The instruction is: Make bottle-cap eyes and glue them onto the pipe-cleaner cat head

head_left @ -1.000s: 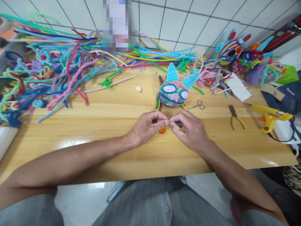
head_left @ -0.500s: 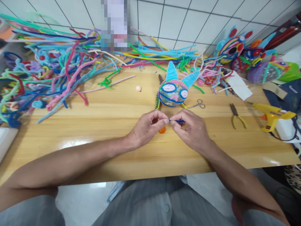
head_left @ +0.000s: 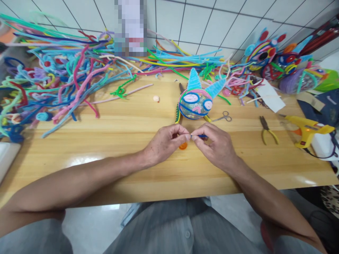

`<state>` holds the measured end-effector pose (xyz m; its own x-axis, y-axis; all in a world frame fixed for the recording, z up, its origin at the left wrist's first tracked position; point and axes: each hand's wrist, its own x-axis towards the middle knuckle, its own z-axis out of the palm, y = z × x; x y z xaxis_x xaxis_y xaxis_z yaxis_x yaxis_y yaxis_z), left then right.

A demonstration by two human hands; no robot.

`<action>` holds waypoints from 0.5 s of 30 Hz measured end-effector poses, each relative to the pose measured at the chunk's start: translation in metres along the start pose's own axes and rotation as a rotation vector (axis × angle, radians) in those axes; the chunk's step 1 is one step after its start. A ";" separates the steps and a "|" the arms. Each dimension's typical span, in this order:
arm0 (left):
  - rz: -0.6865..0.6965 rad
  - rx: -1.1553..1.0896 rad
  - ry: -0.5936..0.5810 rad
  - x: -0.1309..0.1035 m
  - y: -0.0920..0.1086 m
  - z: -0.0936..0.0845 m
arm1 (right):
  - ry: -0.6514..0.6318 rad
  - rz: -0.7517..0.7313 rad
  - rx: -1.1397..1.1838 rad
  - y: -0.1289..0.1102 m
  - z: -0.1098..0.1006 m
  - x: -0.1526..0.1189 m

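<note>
A short blue pipe cleaner (head_left: pixel 200 135) is pinched between my two hands above the table's middle. My left hand (head_left: pixel 168 143) has thumb and fingertips closed at its left end. At the other side, my right hand (head_left: pixel 215 144) grips it between thumb and index finger, and part of the piece shows past those fingers. An orange disc (head_left: pixel 183 145) lies partly hidden under my left fingertips. Just behind my hands sits a clear round animal head (head_left: pixel 194 104) with light-blue ears, blue-rimmed eyes and a pink nose. Green-and-yellow handles (head_left: pixel 177 113) of a tool stick out from beneath it.
Loose pipe cleaners (head_left: pixel 76 81) heap up at the left and along the wall. Small scissors (head_left: pixel 225 116), pliers (head_left: pixel 268 130) and a yellow glue gun (head_left: pixel 308 130) lie to the right. Finished animal heads (head_left: pixel 262 53) stand at the back right. A small pale ball (head_left: pixel 156 99) rests left of the head.
Almost nothing differs. Both hands keep their pinch on the blue pipe cleaner in the same place, and the view has shifted very slightly.
</note>
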<state>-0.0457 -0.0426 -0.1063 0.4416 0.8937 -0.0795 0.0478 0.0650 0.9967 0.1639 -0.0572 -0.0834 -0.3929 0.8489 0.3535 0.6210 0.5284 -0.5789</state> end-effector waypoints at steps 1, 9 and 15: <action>0.006 0.034 -0.005 0.000 0.001 -0.001 | -0.001 -0.013 -0.002 0.001 0.000 0.000; 0.083 0.145 0.008 -0.002 0.006 -0.001 | 0.000 0.053 0.050 0.001 0.002 0.000; 0.090 -0.039 0.041 -0.004 0.007 0.001 | 0.096 0.106 0.130 -0.002 -0.002 0.005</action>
<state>-0.0459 -0.0463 -0.0987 0.4054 0.9141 0.0104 -0.0258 0.0001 0.9997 0.1622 -0.0541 -0.0797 -0.2590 0.9001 0.3504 0.5603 0.4355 -0.7045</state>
